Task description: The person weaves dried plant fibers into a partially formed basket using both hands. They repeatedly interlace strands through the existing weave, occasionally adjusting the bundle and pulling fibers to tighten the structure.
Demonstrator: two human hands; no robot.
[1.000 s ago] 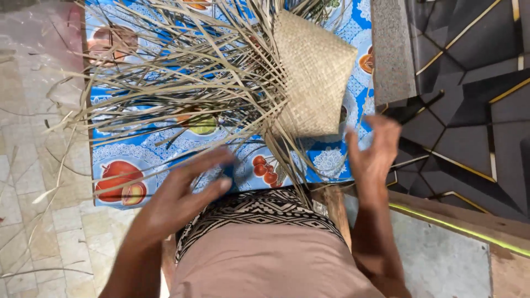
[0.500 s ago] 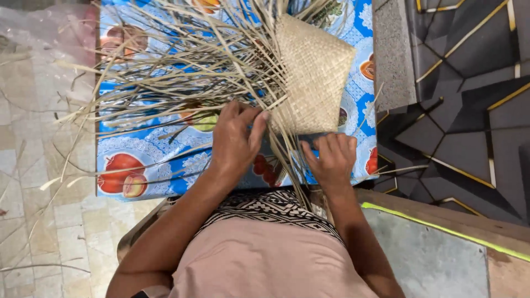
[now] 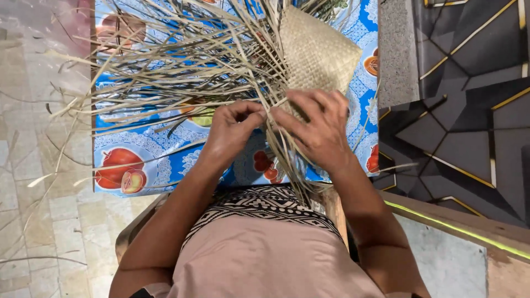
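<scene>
Woven mat panel (image 3: 320, 52), with loose straw strips (image 3: 182, 72) fanning leftward, lies on the fruit-patterned surface (image 3: 127, 165). Left hand (image 3: 232, 132) pinches strips; right hand (image 3: 317, 129) presses the woven edge. Keep strips taut and flat, probably tightening each crossing.

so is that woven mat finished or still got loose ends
Unfinished: the woven mat has a tight panel, but long loose strips fan out unwoven from its edge, where both hands work.
</scene>
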